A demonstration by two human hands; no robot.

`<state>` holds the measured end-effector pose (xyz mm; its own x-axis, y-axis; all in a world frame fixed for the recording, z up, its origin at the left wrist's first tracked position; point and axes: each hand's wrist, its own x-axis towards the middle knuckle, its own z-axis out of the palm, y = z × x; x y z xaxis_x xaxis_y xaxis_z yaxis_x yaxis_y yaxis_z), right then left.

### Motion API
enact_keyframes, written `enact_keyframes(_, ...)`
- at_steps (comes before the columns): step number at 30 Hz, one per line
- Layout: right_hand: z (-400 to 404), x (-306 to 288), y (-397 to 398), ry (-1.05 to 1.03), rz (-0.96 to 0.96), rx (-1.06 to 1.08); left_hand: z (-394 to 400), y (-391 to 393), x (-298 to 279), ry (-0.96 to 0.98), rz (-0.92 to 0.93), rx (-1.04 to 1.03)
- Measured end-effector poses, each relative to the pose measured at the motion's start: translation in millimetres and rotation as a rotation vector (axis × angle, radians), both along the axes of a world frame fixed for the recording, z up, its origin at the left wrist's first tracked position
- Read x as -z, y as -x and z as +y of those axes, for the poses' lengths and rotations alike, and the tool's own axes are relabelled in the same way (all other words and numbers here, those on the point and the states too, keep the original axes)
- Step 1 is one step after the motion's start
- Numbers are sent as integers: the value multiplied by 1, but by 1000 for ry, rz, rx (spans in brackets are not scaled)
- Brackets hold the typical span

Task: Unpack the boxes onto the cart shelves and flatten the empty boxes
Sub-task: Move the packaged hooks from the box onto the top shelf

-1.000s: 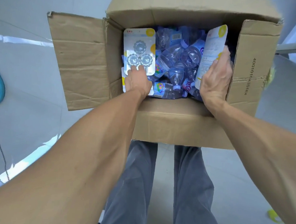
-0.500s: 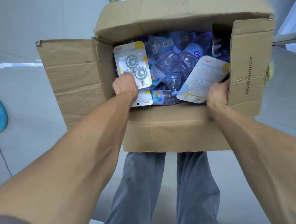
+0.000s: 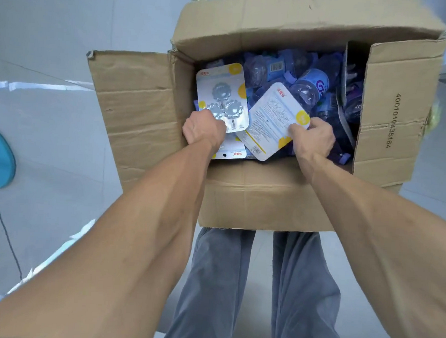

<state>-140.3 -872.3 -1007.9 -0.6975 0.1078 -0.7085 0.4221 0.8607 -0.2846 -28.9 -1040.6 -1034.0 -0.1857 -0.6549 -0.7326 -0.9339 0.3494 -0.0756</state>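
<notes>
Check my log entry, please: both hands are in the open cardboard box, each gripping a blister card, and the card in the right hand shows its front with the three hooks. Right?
Not quite. In the head view the right hand grips a card showing its printed back; the three hooks are on the card in the left hand. Both are in the open cardboard box.

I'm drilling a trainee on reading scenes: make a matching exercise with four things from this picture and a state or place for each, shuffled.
Things:
1. left hand
2. right hand
3. bottles
4. left flap

States:
A. folded outward
B. loose in the box
C. holds the hook pack, front up
D. holds the pack showing printed text

Pairs: 1-C, 2-D, 3-B, 4-A
</notes>
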Motion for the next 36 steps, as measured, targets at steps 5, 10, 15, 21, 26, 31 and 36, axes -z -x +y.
enact_keyframes(5,-51,-15,-20,350,-378,230,8,-10,-5,-26,12,-34)
enact_keyframes(10,-64,-1,-45,315,-395,441,7,-13,-5,-34,15,-44)
enact_keyframes(15,-56,-5,-59,400,-514,501,12,-19,-8,-76,45,-102)
enact_keyframes(21,-34,-15,-53,417,-522,329,23,-19,-16,-94,75,-285)
enact_keyframes(26,-48,-19,-56,212,-353,45,28,-7,-32,-61,143,-379)
enact_keyframes(31,-57,-52,-55,6,-250,83,28,10,-64,65,201,-463)
enact_keyframes(36,-43,-96,-31,-61,-147,91,31,30,-119,144,306,-432)
